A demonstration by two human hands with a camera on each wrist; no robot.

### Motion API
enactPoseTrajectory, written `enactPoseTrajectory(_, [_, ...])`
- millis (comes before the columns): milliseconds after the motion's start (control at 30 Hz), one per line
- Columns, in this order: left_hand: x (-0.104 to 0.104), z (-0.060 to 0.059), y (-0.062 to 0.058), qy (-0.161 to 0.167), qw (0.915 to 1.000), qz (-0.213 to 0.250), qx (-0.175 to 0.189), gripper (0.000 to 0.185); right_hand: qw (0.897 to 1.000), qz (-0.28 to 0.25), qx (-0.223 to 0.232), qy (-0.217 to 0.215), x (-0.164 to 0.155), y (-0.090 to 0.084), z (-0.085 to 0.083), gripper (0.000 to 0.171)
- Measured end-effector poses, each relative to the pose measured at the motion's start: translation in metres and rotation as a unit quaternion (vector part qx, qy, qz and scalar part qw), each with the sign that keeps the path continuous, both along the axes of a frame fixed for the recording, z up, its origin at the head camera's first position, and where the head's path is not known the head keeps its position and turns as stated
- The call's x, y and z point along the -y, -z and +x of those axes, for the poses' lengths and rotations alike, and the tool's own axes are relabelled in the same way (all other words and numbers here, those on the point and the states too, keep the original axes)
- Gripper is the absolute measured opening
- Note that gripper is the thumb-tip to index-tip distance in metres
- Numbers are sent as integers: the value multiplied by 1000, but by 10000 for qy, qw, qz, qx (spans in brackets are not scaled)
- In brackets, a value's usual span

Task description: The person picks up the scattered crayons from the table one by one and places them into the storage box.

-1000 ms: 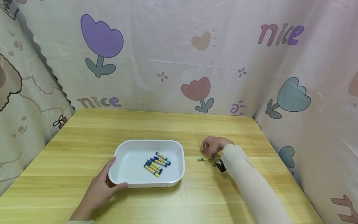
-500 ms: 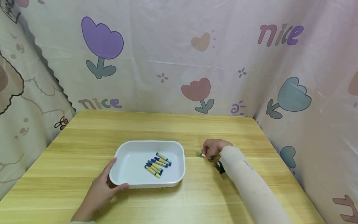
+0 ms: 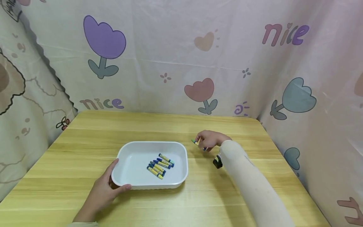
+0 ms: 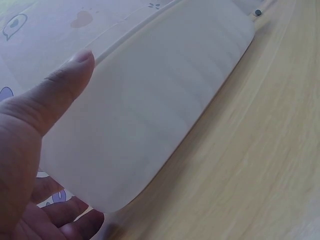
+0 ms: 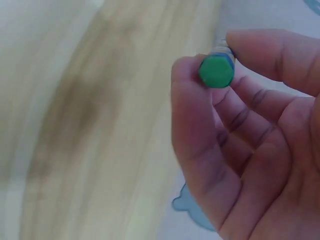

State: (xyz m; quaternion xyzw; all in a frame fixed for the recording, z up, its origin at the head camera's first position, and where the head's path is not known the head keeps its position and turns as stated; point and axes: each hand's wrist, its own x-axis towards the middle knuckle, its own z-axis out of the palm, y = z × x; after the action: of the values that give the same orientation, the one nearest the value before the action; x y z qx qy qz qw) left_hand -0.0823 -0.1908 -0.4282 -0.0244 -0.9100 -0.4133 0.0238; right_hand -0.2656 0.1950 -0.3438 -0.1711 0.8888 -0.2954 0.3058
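Note:
A white plastic tray (image 3: pixel 133 181) sits left of the table's middle in the head view. My left hand (image 3: pixel 102 194) grips its near left corner, the thumb along the near rim and the fingers round the left side. In the left wrist view the thumb lies on the wall of the tray (image 4: pixel 165 85), with fingertips at the lower corner. Right of the tray, my right hand (image 3: pixel 212 139) pinches a green crayon (image 3: pixel 193 141) between thumb and index finger. The right wrist view shows the green end of this crayon (image 5: pixel 216 71) pointing at the camera.
Inside the tray lie several crayons (image 3: pixel 154 172) with yellow and blue wrappers, slanting side by side. A small black device (image 3: pixel 217 161) is strapped at the right wrist. The wooden table (image 3: pixel 158 126) ends at a patterned cloth (image 3: pixel 153 85) at the back and sides.
My right hand has taken the green crayon up from the table and moved it away from me and slightly left, towards the tray. The left hand keeps its grip on the tray.

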Motion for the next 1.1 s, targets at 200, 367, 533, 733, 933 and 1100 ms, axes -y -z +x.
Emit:
enactPoseTrajectory(200, [0,-1,1,2,10000,-41,-28,109,9997,-163,-42,-158,17,-11,-1,25])
enactPoseTrajectory(367, [0,-1,2,13,10000,-19,-47,110,9995,-243,13,-207,31,-17,-1,26])
enactPoseTrajectory(533, [1,-1,1,-4,9999,-54,-92,110,9992,-298,69,-249,48,-20,1,25])
enactPoseTrajectory(733, [2,-1,1,8,9999,-58,-116,109,9991,-174,121,-380,72,-22,4,23])
enactPoseTrajectory(933, [3,0,0,4,9999,-110,-94,109,9982,55,95,-595,96,-21,8,21])
enactPoseTrajectory(1100, [4,1,-1,13,9999,-96,-119,109,9967,279,22,-767,115,-16,14,23])
